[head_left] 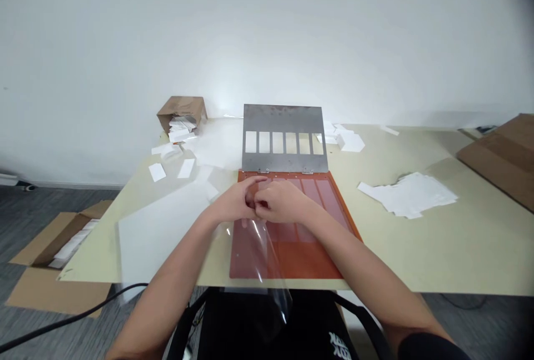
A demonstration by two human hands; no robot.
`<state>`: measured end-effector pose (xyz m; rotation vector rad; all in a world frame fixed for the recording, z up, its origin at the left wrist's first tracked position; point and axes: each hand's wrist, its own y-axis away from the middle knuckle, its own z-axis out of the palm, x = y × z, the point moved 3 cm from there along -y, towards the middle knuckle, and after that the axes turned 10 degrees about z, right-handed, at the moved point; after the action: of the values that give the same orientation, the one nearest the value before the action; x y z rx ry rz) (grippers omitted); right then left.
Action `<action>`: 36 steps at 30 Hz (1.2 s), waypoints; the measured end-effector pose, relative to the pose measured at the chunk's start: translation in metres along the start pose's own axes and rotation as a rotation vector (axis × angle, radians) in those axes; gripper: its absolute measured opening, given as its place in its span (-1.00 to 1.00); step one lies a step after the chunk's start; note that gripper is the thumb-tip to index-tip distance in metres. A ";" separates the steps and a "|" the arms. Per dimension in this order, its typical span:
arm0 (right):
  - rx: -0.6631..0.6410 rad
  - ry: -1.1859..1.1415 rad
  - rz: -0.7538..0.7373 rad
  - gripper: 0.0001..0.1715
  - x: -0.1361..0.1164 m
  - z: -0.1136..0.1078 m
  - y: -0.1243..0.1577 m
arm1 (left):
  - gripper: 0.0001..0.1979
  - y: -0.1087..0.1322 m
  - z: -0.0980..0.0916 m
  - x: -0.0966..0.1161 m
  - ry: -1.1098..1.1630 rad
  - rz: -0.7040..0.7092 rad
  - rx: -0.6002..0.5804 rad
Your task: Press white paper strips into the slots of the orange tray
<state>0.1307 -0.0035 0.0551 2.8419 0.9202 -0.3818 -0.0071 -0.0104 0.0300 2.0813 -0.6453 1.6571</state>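
Observation:
My left hand [233, 200] and my right hand [282, 202] meet over the left part of an orange-red board [306, 260]. Both are closed at the top end of a clear plastic film [269, 262], which hangs down past the table edge towards my lap. The right fingers curl into a pinch, while the left thumb lies above them; the exact grip is partly hidden. Hinged to the board's far edge, a grey metal plate [283, 117] with a row of rectangular windows stands raised. Pale panels show on the board under my right forearm.
Left, clear sheets [161, 232] overhang the table [421, 254]. Behind them, a cardboard box [183, 105] spills white cards [157, 172]. White papers [413, 196] and a brown carton [504, 154] lie right. An open carton [62, 287] and a black cable [79, 315] are at lower left.

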 end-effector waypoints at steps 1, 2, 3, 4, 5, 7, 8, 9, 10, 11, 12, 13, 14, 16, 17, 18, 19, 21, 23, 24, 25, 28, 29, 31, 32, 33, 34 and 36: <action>0.005 -0.013 -0.001 -0.75 0.000 0.000 -0.001 | -0.05 0.000 -0.002 -0.001 -0.006 0.005 0.022; 0.011 -0.030 -0.001 -0.75 0.000 -0.001 -0.003 | -0.07 0.000 -0.003 -0.001 -0.016 0.009 0.047; 0.019 -0.049 -0.002 -0.75 0.001 -0.001 -0.004 | -0.09 0.000 -0.005 -0.002 -0.031 0.014 0.072; 0.027 -0.071 -0.005 -0.75 0.002 -0.001 -0.005 | -0.10 0.000 -0.007 -0.003 -0.047 0.022 0.096; 0.033 -0.093 -0.009 -0.75 0.002 -0.001 -0.006 | -0.11 0.000 -0.008 -0.004 -0.063 0.031 0.117; 0.040 -0.134 -0.022 -0.76 0.004 0.001 -0.008 | -0.13 0.000 -0.009 -0.007 -0.091 0.050 0.141; 0.043 -0.149 -0.027 -0.75 0.005 0.004 -0.008 | -0.15 0.000 -0.009 -0.009 -0.102 0.057 0.146; 0.047 -0.161 -0.030 -0.75 0.006 0.006 -0.009 | -0.15 0.000 -0.009 -0.010 -0.112 0.063 0.148; 0.054 -0.167 -0.031 -0.76 0.007 0.010 -0.008 | -0.16 0.000 -0.008 -0.012 -0.120 0.068 0.144; 0.062 -0.171 -0.029 -0.77 0.008 0.013 -0.008 | -0.15 0.000 -0.007 -0.013 -0.125 0.074 0.137; 0.070 -0.173 -0.028 -0.78 0.009 0.016 -0.008 | -0.15 0.000 -0.006 -0.015 -0.129 0.082 0.127; 0.080 -0.173 -0.025 -0.78 0.010 0.018 -0.007 | -0.15 0.000 -0.005 -0.016 -0.131 0.093 0.116; 0.090 -0.171 -0.024 -0.78 0.011 0.020 -0.007 | -0.15 0.000 -0.004 -0.016 -0.133 0.107 0.105; 0.114 -0.162 -0.020 -0.79 0.014 0.022 -0.006 | -0.17 0.000 -0.004 -0.016 -0.134 0.143 0.088; 0.128 -0.156 -0.016 -0.79 0.015 0.023 -0.006 | -0.18 0.000 -0.004 -0.015 -0.135 0.163 0.082; 0.140 -0.148 -0.010 -0.80 0.016 0.023 -0.005 | -0.20 0.001 -0.003 -0.015 -0.135 0.182 0.079; 0.153 -0.140 -0.005 -0.80 0.017 0.023 -0.005 | -0.21 0.001 -0.003 -0.014 -0.137 0.199 0.078; 0.172 -0.124 0.001 -0.81 0.019 0.024 -0.004 | -0.24 0.001 -0.002 -0.015 -0.145 0.218 0.081; 0.187 -0.112 0.000 -0.83 0.019 0.026 -0.003 | -0.26 0.000 -0.001 -0.017 -0.158 0.213 0.093; 0.195 -0.107 -0.001 -0.83 0.019 0.026 -0.002 | -0.27 0.000 -0.001 -0.019 -0.168 0.204 0.103; 0.203 -0.103 -0.003 -0.82 0.018 0.027 -0.002 | -0.29 -0.001 -0.001 -0.020 -0.181 0.193 0.116; 0.228 -0.103 -0.009 -0.79 0.018 0.027 0.000 | -0.34 -0.001 -0.006 -0.020 -0.228 0.158 0.168; 0.235 -0.108 -0.011 -0.78 0.018 0.026 0.001 | -0.35 0.000 -0.008 -0.018 -0.242 0.145 0.186; 0.245 -0.127 -0.018 -0.75 0.018 0.023 0.002 | -0.39 0.004 -0.011 -0.011 -0.260 0.114 0.210; 0.247 -0.141 -0.024 -0.75 0.018 0.021 0.003 | -0.42 0.007 -0.013 -0.007 -0.257 0.096 0.213; 0.247 -0.158 -0.033 -0.74 0.017 0.020 0.003 | -0.46 0.009 -0.013 -0.002 -0.249 0.079 0.214; 0.246 -0.175 -0.044 -0.74 0.017 0.019 0.004 | -0.49 0.012 -0.013 0.003 -0.237 0.069 0.215; 0.241 -0.212 -0.066 -0.75 0.016 0.018 0.004 | -0.51 0.016 -0.011 0.011 -0.229 0.064 0.232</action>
<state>0.1419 -0.0012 0.0337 2.9085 0.9864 -0.8362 -0.0228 -0.0189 0.0437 2.4661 -0.6214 1.6066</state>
